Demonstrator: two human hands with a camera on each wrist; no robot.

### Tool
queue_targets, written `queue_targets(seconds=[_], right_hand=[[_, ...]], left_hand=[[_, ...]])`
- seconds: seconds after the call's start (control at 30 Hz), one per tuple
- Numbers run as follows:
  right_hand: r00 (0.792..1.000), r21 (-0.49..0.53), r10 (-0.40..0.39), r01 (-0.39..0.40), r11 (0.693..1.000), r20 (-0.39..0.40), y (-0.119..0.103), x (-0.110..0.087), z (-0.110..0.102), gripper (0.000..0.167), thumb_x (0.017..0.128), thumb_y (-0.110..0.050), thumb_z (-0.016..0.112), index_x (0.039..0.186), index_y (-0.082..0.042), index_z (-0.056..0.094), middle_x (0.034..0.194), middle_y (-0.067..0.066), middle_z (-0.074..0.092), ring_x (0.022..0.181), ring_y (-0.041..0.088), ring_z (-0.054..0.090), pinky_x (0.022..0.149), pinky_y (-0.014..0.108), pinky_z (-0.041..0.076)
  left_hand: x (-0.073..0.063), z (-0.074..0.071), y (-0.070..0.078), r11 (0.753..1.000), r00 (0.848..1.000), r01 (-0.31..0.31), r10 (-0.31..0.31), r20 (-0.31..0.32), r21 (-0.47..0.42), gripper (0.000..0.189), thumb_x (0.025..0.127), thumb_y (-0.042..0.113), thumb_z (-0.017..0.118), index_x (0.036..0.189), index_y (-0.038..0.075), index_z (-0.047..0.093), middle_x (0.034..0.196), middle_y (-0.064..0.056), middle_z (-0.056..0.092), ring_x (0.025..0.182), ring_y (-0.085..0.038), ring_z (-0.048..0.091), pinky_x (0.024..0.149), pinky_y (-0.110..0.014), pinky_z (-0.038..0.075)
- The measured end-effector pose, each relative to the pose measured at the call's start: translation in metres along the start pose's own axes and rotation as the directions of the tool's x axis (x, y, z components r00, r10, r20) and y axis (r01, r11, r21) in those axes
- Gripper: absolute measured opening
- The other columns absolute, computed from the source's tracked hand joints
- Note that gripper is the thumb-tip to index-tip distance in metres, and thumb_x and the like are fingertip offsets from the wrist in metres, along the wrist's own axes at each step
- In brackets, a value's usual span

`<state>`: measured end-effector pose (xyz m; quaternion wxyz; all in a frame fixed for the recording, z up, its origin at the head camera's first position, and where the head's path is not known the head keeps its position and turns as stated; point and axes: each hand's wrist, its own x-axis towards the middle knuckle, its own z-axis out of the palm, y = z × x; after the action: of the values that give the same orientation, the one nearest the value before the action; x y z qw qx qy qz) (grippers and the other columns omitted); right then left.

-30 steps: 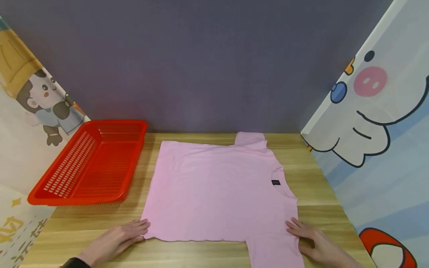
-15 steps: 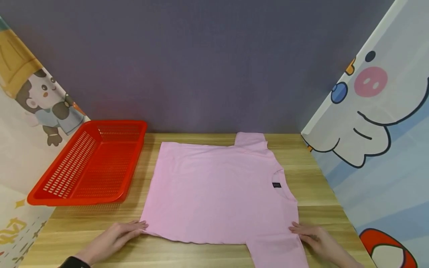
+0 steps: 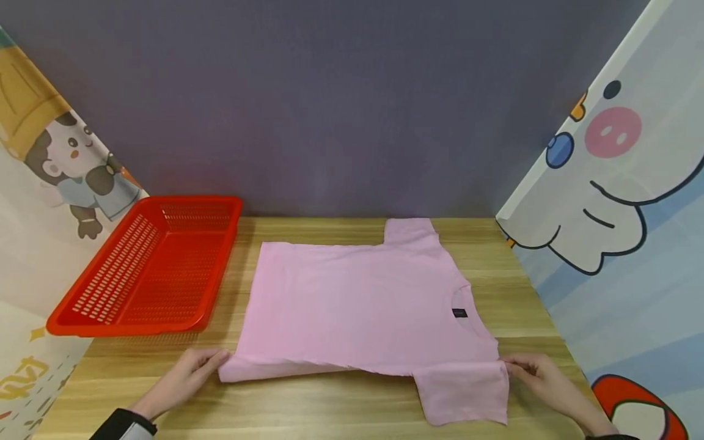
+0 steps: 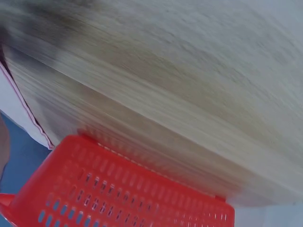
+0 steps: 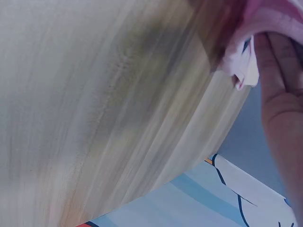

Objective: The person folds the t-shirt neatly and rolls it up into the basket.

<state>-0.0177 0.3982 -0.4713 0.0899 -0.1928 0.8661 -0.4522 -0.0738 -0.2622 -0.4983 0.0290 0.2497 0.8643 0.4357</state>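
Note:
A pink T-shirt lies spread on the wooden table, its collar with a black label toward the right and its hem toward the left. My left hand pinches the near corner of the hem, and the near side edge is lifted and folding over. At the near sleeve's shoulder side, my right hand pinches the shirt edge between thumb and fingers. The near sleeve hangs down toward the front. In the right wrist view, the fingers are against the pink cloth.
A red plastic basket with slotted walls stands at the table's left side, beyond my left hand. Behind the wooden table rises a dark grey panel. Cartoon-printed sheets flank both sides.
Both hands went from resting flat on the shirt's near corners to pinching them. The near edge has been raised and moved slightly away from the front, and the near sleeve has come with it.

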Motion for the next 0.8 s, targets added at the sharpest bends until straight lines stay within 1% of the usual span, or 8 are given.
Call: queue_targets(seconds=[0.07,0.2,0.27,0.37,0.47,0.57,0.63,0.8], right_hand=[[1.0,0.02,0.009,-0.009,1.0,0.015,-0.001,0.002,-0.002,0.022,0.1,0.003,0.052,0.111,0.004,0.072,0.107,-0.026,0.069,0.093,-0.01,0.064,0.07,0.021,0.058],[0.999,0.062,0.037,-0.039,0.997,0.023,-0.002,0.006,-0.002,0.024,0.102,0.002,0.049,0.113,0.012,0.067,0.107,-0.027,0.069,0.092,-0.008,0.066,0.07,0.023,0.059],[0.998,0.037,0.062,-0.062,0.997,-0.012,-0.001,0.01,0.001,0.023,0.102,0.002,0.049,0.112,0.015,0.066,0.102,-0.026,0.069,0.086,-0.007,0.066,0.066,0.024,0.059],[0.99,-0.036,0.108,-0.111,0.993,-0.089,-0.002,0.016,0.006,0.023,0.102,0.001,0.049,0.111,0.014,0.066,0.094,-0.02,0.07,0.075,-0.006,0.063,0.059,0.025,0.056],[0.97,-0.115,0.16,-0.183,0.976,-0.184,-0.004,0.025,0.01,0.021,0.102,0.001,0.051,0.108,0.007,0.069,0.082,-0.009,0.068,0.064,-0.003,0.057,0.054,0.024,0.05],[0.938,-0.161,0.232,-0.279,0.947,-0.258,-0.007,0.034,0.014,0.02,0.101,0.0,0.052,0.107,0.003,0.071,0.074,-0.005,0.063,0.06,-0.001,0.052,0.054,0.022,0.046],[0.916,-0.185,0.269,-0.332,0.925,-0.297,-0.008,0.039,0.016,0.019,0.101,-0.001,0.053,0.103,0.002,0.072,0.07,-0.004,0.06,0.058,-0.001,0.049,0.054,0.021,0.043],[0.893,-0.228,0.295,-0.383,0.895,-0.34,-0.007,0.05,0.021,0.018,0.099,0.0,0.054,0.096,0.005,0.071,0.065,0.0,0.058,0.052,0.001,0.045,0.05,0.021,0.04]], left_hand=[[0.003,0.0,0.001,0.999,0.999,0.034,-0.034,-0.01,0.002,0.027,0.101,0.004,0.054,0.078,0.016,0.062,0.069,0.015,0.044,0.066,0.01,0.04,0.053,-0.018,0.034],[0.01,-0.001,0.001,0.992,0.993,0.116,-0.114,0.029,-0.045,0.025,0.105,0.01,0.049,0.087,0.009,0.066,0.075,0.014,0.06,0.066,0.007,0.054,0.055,-0.023,0.048],[0.014,0.0,0.001,0.987,0.989,0.147,-0.143,0.048,-0.072,0.027,0.107,0.012,0.046,0.09,0.005,0.066,0.074,0.011,0.063,0.062,0.004,0.059,0.053,-0.026,0.052],[0.023,0.002,0.001,0.977,0.979,0.202,-0.2,0.035,-0.065,0.03,0.108,0.017,0.046,0.085,0.006,0.062,0.067,0.008,0.062,0.055,0.0,0.058,0.051,-0.027,0.05],[0.031,0.004,0.002,0.968,0.968,0.252,-0.252,0.007,-0.019,0.033,0.107,0.022,0.047,0.08,0.008,0.06,0.061,0.006,0.058,0.05,-0.003,0.055,0.049,-0.025,0.047],[0.04,0.006,0.003,0.952,0.953,0.304,-0.303,-0.021,0.043,0.033,0.106,0.025,0.05,0.078,0.011,0.058,0.057,0.006,0.054,0.048,-0.005,0.051,0.05,-0.023,0.043],[0.045,0.008,0.003,0.942,0.948,0.319,-0.316,-0.045,0.105,0.031,0.106,0.025,0.052,0.078,0.012,0.058,0.058,0.006,0.05,0.049,-0.004,0.048,0.051,-0.022,0.04],[0.053,0.012,0.001,0.909,0.936,0.352,-0.34,-0.092,0.222,0.03,0.104,0.022,0.055,0.076,0.011,0.058,0.063,0.005,0.042,0.058,-0.007,0.042,0.055,-0.022,0.034]])
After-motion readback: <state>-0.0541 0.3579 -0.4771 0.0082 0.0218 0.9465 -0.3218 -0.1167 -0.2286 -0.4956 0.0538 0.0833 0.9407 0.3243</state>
